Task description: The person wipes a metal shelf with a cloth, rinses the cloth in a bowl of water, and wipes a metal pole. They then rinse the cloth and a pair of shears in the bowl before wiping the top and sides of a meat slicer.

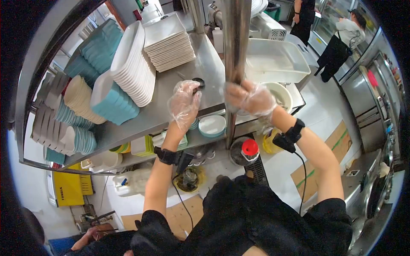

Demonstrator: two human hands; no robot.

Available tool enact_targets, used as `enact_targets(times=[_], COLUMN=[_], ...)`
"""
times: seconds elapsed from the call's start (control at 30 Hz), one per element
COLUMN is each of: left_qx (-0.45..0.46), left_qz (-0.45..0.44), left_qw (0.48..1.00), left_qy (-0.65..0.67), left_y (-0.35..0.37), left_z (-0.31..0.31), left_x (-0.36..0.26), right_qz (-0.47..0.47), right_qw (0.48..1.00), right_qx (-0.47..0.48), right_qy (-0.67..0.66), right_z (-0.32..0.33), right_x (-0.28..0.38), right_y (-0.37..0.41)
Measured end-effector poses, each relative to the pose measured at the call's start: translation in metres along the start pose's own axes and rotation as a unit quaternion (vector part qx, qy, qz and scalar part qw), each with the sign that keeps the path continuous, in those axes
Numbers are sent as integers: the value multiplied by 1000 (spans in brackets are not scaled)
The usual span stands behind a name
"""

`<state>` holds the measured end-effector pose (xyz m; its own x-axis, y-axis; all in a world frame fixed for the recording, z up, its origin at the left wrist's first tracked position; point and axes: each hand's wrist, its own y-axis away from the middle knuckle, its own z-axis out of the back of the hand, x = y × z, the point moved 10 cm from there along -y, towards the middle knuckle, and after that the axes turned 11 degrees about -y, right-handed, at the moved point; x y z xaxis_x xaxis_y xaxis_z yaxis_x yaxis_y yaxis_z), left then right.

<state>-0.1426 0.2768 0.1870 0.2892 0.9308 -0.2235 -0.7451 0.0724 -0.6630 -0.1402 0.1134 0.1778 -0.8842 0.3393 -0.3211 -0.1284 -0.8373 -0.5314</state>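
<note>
Left hand (185, 102) holds 1 small black rounded item (199, 82), partly hidden

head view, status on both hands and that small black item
Left hand at small black item, grip unclear. Right hand blurred at steel post, contact unclear. Post stands just right of the item, white plates stacked to its left.

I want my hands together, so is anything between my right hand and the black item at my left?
The metal post: the right hand's blurred fingers overlap it. Beyond, nothing visible blocks the black item.
</note>
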Motion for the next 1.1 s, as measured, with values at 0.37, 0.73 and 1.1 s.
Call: enact_targets(times=[0.37, 0.73, 1.1], left_qx=[-9, -20, 115], left_qz=[35, 50, 117], left_qw=[998, 990, 975], left_qy=[41, 133, 151], left_y=[37, 89, 120], left_z=[34, 25, -38], left_x=[4, -23, -46], right_qz=[-24, -175, -573], right_qw=[999, 969, 714], right_qx=[-28, 55, -196], right_qy=[-17, -168, -350], right_z=[41, -11, -40], right_x=[-11, 6, -14], right_y=[-7, 43, 147])
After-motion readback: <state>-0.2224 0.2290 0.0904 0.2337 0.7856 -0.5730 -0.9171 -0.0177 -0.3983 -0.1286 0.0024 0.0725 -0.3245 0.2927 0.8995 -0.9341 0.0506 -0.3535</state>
